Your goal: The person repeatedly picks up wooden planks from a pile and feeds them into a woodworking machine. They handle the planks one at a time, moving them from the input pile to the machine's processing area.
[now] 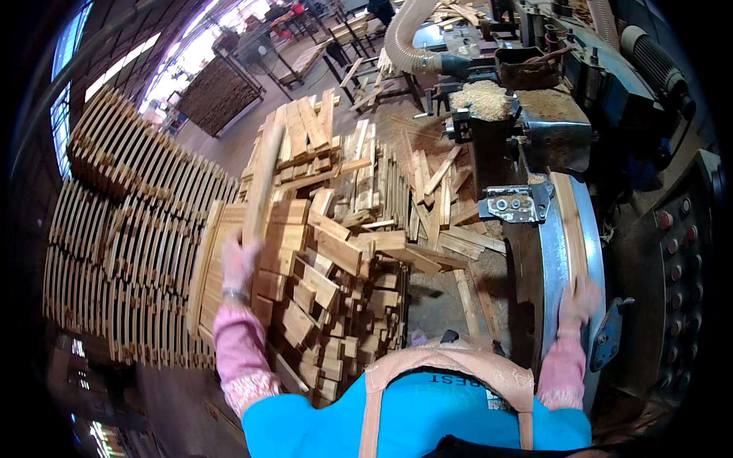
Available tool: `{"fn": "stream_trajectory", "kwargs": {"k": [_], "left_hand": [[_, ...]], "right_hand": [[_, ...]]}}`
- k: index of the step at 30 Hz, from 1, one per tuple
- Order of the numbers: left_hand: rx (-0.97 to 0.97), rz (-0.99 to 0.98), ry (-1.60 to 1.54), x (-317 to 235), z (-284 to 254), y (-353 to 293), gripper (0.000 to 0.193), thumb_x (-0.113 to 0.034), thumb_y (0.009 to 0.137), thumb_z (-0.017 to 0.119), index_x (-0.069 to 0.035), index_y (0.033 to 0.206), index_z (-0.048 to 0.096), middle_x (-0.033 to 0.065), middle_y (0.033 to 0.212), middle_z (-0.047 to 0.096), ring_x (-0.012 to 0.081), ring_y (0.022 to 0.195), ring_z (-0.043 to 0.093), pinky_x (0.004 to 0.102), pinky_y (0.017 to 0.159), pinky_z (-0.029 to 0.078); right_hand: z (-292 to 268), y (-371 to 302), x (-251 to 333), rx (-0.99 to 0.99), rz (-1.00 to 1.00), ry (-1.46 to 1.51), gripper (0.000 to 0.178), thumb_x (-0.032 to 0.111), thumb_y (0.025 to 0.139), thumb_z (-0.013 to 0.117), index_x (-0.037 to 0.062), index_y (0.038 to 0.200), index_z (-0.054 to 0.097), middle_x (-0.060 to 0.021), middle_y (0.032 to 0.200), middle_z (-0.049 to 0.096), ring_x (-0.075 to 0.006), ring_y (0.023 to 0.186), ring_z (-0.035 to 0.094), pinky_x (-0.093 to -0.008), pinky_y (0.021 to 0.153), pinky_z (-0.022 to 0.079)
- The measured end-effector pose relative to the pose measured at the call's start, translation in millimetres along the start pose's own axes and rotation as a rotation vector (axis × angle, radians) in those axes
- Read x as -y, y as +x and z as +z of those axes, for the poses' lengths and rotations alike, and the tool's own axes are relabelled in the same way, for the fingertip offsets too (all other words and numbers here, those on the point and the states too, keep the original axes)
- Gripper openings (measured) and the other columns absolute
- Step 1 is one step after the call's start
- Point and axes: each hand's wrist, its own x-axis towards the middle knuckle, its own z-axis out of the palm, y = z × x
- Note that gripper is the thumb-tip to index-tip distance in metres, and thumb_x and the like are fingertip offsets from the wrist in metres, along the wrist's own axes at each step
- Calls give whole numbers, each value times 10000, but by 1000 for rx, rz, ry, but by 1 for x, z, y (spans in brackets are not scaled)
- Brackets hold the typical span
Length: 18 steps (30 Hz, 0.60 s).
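My left hand point(240, 266) is closed round the near end of a wooden board point(267, 172), which tilts up and away over a stack of planks point(282, 240). At the right, my right hand point(580, 302), a little blurred, grips the near end of a wooden strip point(567, 217). That strip lies lengthwise on the shiny metal bed point(552, 298) of a woodworking machine. Its far end reaches a metal guide bracket point(518, 204) beside the machine's opening. Both hands come out of pink sleeves.
Tall stacks of slats point(145, 252) stand at the left. Loose boards point(439, 183) litter the floor between stack and machine. Wood shavings point(481, 99) heap on the machine near a ribbed hose point(405, 42). A button panel point(679, 275) stands at the far right.
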Motion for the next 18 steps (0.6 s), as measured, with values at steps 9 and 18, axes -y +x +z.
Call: {"fn": "stream_trajectory", "kwargs": {"k": [9,18], "left_hand": [[262,275,-1222,-232,91,55,388,-394,1007,638,-24,1119,667,120,873,707,254,766,709,369,702,597],[913,-189,-1610,-331,350,-161,284,-336,1030,622,-65,1114,622,49,971,683,163,915,653,311,807,537]], "right_hand": [[30,98,102,196,-24,558,552,327,857,792,56,1309,627,-151,1335,636,-319,1236,569,-438,1056,458],[-86,-29,155,161,-96,1103,832,83,799,828,59,1546,463,-165,1467,518,-305,1352,508,-396,1163,408]]}}
